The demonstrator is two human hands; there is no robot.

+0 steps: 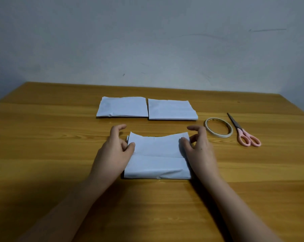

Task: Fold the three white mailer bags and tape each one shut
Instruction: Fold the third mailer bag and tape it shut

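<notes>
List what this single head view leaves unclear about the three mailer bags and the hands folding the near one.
- Near bag: side edges covered by left hand and right hand.
- Far left bag, far right bag: tape, if any, too faint to see.
- All bags: undersides hidden against table.

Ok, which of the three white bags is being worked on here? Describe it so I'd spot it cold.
On the wooden table, two folded bags lie side by side at the back. The near bag lies alone in front of them, left of the tape roll. Only it has the left hand and right hand gripping its sides.
</notes>
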